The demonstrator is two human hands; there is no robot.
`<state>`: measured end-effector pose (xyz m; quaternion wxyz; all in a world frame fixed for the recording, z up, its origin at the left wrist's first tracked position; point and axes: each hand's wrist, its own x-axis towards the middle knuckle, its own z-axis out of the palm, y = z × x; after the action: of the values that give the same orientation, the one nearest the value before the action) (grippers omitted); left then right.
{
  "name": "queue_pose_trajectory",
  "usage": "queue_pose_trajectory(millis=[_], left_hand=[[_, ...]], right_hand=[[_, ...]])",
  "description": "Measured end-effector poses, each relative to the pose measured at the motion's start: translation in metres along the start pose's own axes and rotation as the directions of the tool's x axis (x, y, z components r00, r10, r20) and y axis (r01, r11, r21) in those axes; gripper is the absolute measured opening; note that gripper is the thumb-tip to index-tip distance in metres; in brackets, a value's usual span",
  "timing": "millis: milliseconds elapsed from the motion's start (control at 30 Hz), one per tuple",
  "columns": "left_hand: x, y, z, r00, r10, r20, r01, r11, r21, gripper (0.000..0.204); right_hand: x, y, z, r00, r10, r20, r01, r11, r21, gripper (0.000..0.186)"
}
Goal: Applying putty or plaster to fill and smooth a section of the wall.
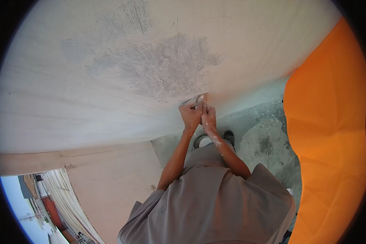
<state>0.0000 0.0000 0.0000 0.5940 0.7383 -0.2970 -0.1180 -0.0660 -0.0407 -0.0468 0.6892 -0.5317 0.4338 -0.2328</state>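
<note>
Both hands meet low on a pale wall point(122, 118), just under a rough grey patch point(162, 65) where the surface is scraped and scratched. My left hand point(190, 116) is closed, fingers pressed against the thin, flat blade of what looks like a scraper point(185, 101). On its right side my right hand point(208, 117) grips the same tool, thumb up and whitish dust on the fingers. The blade's edge lies against the wall; most of the tool is hidden by my fingers. White specks mark my right forearm.
A large orange sheet point(333, 134) hangs along the right. Below my hands a round container point(204, 141) with whitish contents stands near a dark shoe point(229, 136). The grey floor point(264, 138) is splattered with white. An opening point(32, 207) at lower left shows outdoors.
</note>
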Motion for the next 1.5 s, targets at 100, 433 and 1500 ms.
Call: queue_pose_trajectory(millis=[100,433,1500], left_hand=[[-0.026,0.004,0.018,0.991,-0.117,0.061,0.120,0.992,-0.049,0.022],[-0.018,-0.023,0.031,0.965,-0.236,0.111,0.258,0.797,-0.546,0.027],[-0.013,-0.023,0.038,0.953,-0.291,0.079,0.260,0.661,-0.704,0.026]], right_hand=[[-0.019,-0.008,-0.031,0.980,-0.184,-0.070,0.175,0.977,-0.124,0.053],[-0.016,-0.032,-0.035,0.813,-0.570,-0.119,0.368,0.661,-0.654,0.037],[0.011,-0.010,-0.043,0.775,-0.632,0.010,0.509,0.614,-0.603,0.039]])
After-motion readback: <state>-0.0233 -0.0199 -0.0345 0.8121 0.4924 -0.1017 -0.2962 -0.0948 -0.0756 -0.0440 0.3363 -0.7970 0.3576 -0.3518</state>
